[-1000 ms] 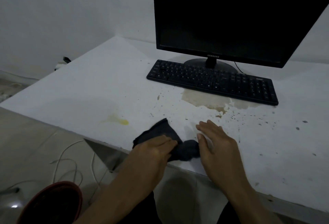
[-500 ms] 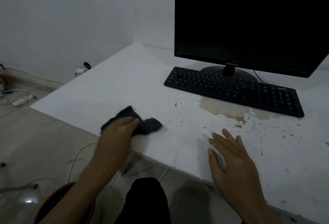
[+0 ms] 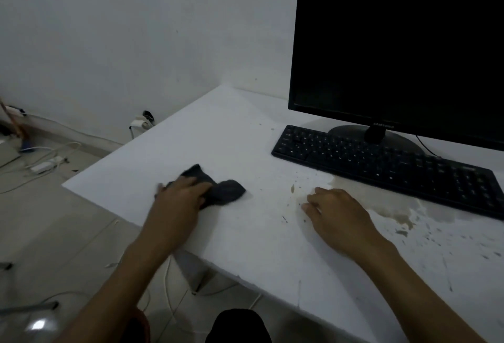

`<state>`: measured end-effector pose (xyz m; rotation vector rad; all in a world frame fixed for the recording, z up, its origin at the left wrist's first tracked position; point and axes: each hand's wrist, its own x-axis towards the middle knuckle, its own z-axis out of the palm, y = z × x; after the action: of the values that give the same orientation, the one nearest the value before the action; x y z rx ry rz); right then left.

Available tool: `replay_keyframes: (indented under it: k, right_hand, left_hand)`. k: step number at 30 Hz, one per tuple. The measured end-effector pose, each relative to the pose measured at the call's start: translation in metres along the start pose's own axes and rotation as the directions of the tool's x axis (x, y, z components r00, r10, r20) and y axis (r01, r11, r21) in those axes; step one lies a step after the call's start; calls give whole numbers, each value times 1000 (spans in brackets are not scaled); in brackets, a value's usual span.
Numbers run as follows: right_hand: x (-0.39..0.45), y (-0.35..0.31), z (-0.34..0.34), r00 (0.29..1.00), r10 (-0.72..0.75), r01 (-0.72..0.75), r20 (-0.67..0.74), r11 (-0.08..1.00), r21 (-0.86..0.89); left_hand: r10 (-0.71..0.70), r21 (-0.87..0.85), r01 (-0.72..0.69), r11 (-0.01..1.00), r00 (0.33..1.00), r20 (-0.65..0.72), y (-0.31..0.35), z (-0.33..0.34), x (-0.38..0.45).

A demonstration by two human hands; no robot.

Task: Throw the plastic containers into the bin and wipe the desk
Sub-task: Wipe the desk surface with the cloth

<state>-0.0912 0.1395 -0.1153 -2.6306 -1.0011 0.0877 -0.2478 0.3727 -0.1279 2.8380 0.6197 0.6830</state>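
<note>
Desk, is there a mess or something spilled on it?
Yes. A pale brownish spill spreads on the desk along the front edge of the keyboard, with dark specks scattered to its right. The left hand holds a dark cloth away from the spill; the right hand rests beside it.

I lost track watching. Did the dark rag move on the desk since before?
Yes. The dark rag under the left hand slid left, away from the brown spill by the keyboard.
</note>
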Motion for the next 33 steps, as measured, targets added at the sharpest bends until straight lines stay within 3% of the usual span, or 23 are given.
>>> replay_keyframes:
  k: [2, 7, 9, 11, 13, 15, 17, 19, 23, 25, 27, 31, 33]
  right_hand:
    - [4, 1, 0, 1000, -4, 4, 2, 1000, -6]
    - [9, 2, 0, 999, -39, 38, -24, 999, -23]
    - [11, 2, 0, 999, -32, 31, -27, 999, -30]
    - [13, 3, 0, 999, -35, 33, -28, 999, -39]
    - [13, 3, -1, 999, -32, 31, -29, 998, -48]
    - [13, 4, -3, 999, -26, 24, -27, 998, -53]
    - [12, 5, -4, 999, -32, 30, -34, 998, -50]
    - [11, 6, -4, 999, -30, 28, -41, 998, -55]
    - [12, 9, -2, 999, -11, 8, -48, 998, -61]
    - [13, 10, -2, 999, -8, 4, -52, 998, -67]
    - [13, 10, -2, 998, -12, 8, -58, 997, -73]
    - [11, 7, -1, 997, -19, 16, -68, 999, -44]
    - [11, 7, -1, 997, -18, 16, -72, 999, -35]
  left_hand:
    - [-81, 43, 81, 996, 997, -7, -17, -6, 7]
    - [207, 42, -209, 977, 977, 57, 10, -2, -5]
    - [236, 1, -238, 971, 967, 98, 16, 3, -7]
    - [172, -11, -172, 985, 983, 67, 3, 6, 3]
    - [-23, 13, 23, 1000, 999, 22, -17, 2, 20]
    - [-214, 61, 215, 975, 976, -29, -41, -7, 33]
    - [-323, 52, 323, 945, 946, -8, -53, -18, 38]
    - [-301, 25, 300, 954, 952, 65, -47, -23, 35]
    - [17, -112, -1, 994, 989, 145, -3, -15, 6]
    - [70, -163, -45, 986, 986, 153, 7, -9, 2]
    - [-5, -129, 23, 991, 990, 138, 3, -4, 16]
    - [-284, -77, 279, 957, 957, -54, -12, 0, 48]
    - [-308, -92, 303, 949, 950, -49, -1, 4, 53]
